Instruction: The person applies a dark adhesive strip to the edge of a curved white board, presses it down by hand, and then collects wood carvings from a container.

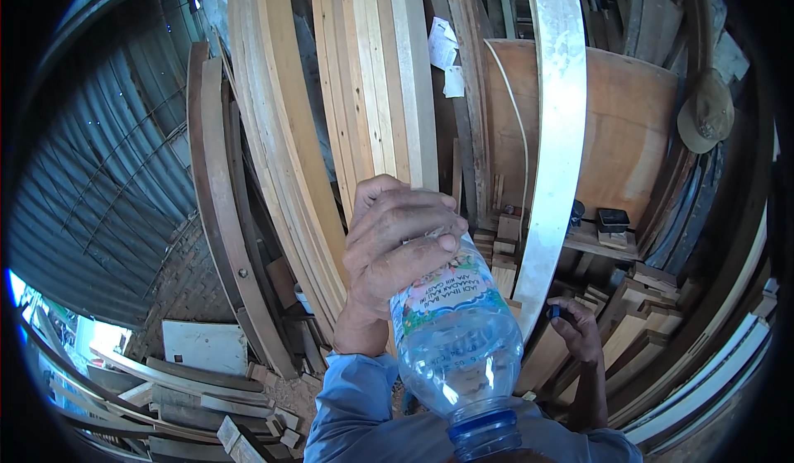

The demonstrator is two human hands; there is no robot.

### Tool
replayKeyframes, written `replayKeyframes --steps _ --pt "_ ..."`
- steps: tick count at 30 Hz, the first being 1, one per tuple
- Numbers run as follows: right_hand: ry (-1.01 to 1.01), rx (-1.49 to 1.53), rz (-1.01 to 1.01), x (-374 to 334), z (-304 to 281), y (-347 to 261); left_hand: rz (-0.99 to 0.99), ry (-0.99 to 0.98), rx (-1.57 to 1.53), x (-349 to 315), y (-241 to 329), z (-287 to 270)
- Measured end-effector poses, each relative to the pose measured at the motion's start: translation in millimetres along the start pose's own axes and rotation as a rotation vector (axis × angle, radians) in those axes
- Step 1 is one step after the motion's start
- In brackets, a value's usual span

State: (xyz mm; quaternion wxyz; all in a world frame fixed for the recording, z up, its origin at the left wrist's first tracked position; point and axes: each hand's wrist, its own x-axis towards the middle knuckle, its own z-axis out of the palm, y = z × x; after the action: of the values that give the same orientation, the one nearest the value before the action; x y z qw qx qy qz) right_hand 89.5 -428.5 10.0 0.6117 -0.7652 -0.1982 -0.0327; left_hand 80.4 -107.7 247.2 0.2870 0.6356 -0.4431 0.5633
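My left hand is closed round the base end of a clear plastic bottle with a colourful label. It is raised close to the camera and tilted, its neck with a blue ring at the lower edge of the view. The neck's opening is cut off from sight. Lower right, my right hand is bent up with a small blue bottle cap pinched at its fingertips. Rolled blue cloth covers my left arm up to near the wrist.
Long wooden planks stand upright ahead, beside a pale metallic-looking strip. A brown plywood sheet leans behind, with a cap hanging at its right. Stacked timber fills the right; offcuts lie lower left.
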Motion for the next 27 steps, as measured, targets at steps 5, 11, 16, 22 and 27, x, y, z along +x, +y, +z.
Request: replayKeyframes --steps 5,11,16,22,27 --pt "-0.016 0.036 0.051 1 -1 2 0.036 0.026 0.094 7 1 -11" --pt "-0.03 0.049 -0.021 8 4 8 0.06 0.028 0.161 14 2 -28" --pt "-0.053 0.074 -0.027 11 8 7 0.057 0.048 0.171 11 -1 -36" --pt "-0.062 0.076 0.009 14 11 2 0.057 0.042 0.191 13 -2 -42" --pt "-0.057 0.065 0.011 17 10 3 0.07 0.052 0.202 12 -6 -43"
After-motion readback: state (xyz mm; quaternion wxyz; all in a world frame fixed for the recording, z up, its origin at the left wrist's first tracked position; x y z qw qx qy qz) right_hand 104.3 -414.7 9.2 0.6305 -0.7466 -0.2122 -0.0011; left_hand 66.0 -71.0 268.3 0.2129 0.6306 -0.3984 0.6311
